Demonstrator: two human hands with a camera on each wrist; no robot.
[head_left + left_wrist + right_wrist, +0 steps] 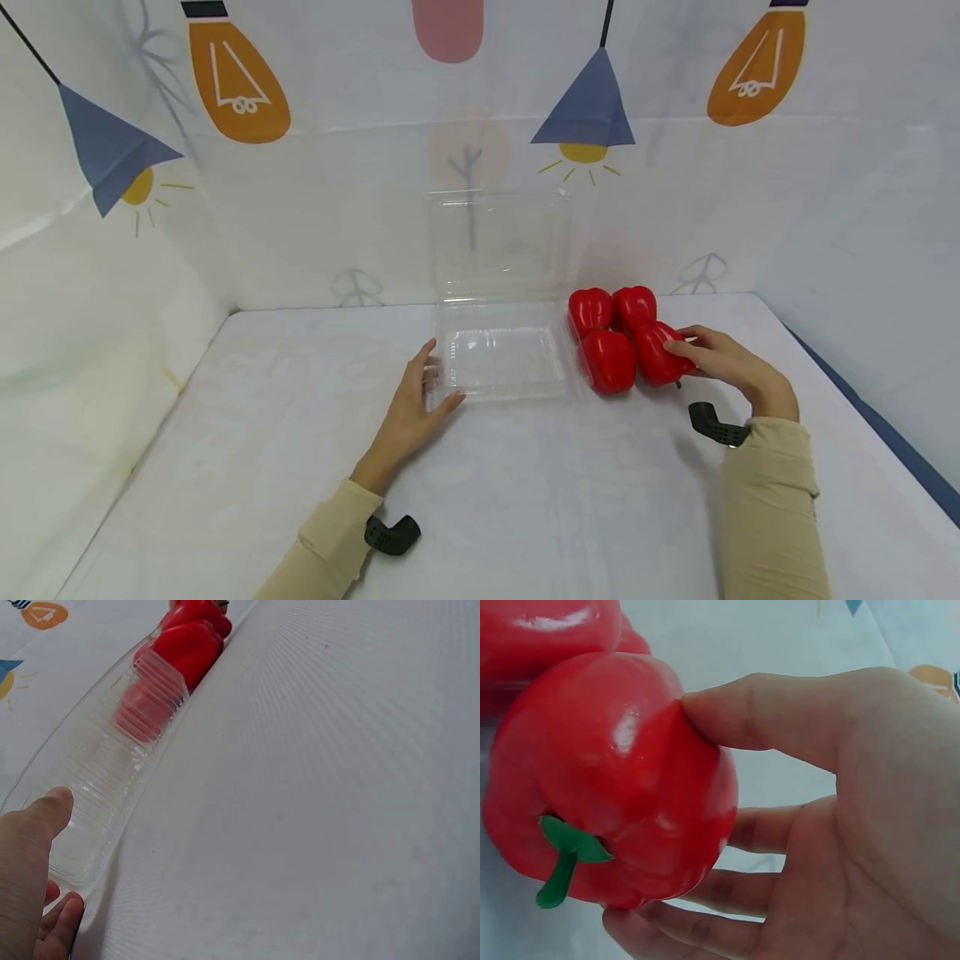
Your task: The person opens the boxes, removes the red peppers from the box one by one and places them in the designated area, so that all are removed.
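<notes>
My right hand (723, 360) holds a red bell pepper (660, 354), thumb on one side and fingers curled round the other. The right wrist view shows its green stem (568, 855) facing the camera. Several more red bell peppers (609, 362) sit tightly beside it. To their left stands a clear plastic clamshell box (502, 393), its lid (498, 250) raised at the back. My left hand (408, 417) grips the box's near left corner, its thumb (52, 810) along the front wall and fingers at the left end. No pepper shows inside the box.
A white cloth covers the table (225, 433). Behind it hangs a white printed curtain (337, 192) with lamp and bulb pictures, and more white sheeting closes both sides. Black wrist devices (393, 535) sit on both sleeves.
</notes>
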